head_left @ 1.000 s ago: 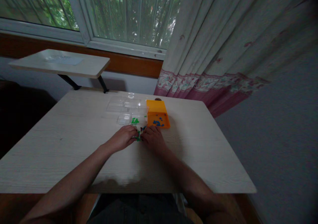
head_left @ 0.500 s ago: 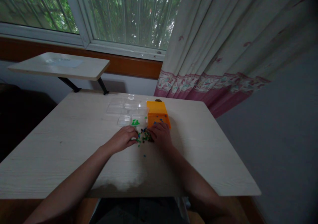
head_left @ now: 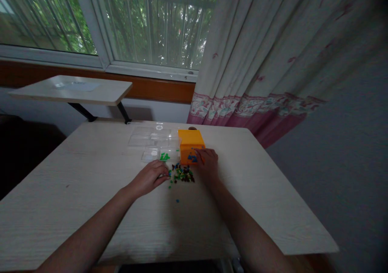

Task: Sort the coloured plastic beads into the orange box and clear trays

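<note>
A small pile of mixed coloured beads (head_left: 181,175) lies on the pale wooden table (head_left: 91,176). My left hand (head_left: 150,177) rests on the table at the pile's left edge, fingers curled with the tips pinched among the beads. My right hand (head_left: 206,162) hovers over the front edge of an orange box (head_left: 190,145) that holds blue beads; its fingers are bent down into the box. A clear compartment tray (head_left: 151,141) left of the box holds green beads (head_left: 164,157) in one cell. One stray blue bead (head_left: 177,200) lies nearer me.
A smaller side table (head_left: 72,90) stands behind at the left under the window. A floral curtain (head_left: 257,63) hangs at the right, beyond the table's far corner. The table's right edge (head_left: 303,208) drops off toward the grey floor.
My right hand has moved from the bead pile up and right to the orange box. With the hands apart, the pile now shows. The left hand stayed by the pile.
</note>
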Demonstrator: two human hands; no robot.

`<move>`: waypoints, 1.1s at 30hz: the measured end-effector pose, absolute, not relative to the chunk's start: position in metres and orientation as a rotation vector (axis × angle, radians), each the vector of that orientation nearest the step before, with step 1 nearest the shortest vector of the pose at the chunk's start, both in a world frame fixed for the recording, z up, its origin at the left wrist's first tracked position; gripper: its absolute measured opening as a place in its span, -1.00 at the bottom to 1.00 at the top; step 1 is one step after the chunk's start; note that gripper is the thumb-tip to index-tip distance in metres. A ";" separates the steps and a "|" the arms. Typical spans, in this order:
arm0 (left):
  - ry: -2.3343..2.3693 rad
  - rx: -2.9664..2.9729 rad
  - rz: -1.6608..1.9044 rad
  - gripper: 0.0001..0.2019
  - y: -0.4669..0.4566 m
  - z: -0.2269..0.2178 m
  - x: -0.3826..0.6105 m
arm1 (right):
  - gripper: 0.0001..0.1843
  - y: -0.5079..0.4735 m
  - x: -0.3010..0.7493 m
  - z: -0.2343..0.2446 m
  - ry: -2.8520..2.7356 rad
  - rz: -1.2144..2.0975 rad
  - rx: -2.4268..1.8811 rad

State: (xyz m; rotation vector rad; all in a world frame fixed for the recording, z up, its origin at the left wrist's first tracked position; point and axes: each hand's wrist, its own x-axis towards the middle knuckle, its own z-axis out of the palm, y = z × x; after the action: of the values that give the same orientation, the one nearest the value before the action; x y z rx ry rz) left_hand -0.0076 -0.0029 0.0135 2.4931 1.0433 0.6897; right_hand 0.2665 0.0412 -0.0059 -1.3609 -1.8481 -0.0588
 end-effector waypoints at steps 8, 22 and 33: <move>1.205 2.487 0.831 -0.83 0.004 0.015 -0.014 | -0.62 0.046 0.265 -0.007 -1.801 -0.070 -1.355; 1.732 2.418 1.199 -0.74 0.025 0.007 -0.011 | -0.66 0.050 0.265 -0.010 -1.817 -0.041 -1.383; 1.632 2.395 1.253 -0.72 0.022 0.010 -0.010 | -0.71 0.051 0.267 -0.007 -1.872 0.001 -1.381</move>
State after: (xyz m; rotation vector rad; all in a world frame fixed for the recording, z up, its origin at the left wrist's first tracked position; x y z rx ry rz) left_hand -0.0100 0.0218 0.0103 2.3952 1.6322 1.2535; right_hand 0.2666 0.0511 -0.0073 -1.3815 -1.8723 0.0007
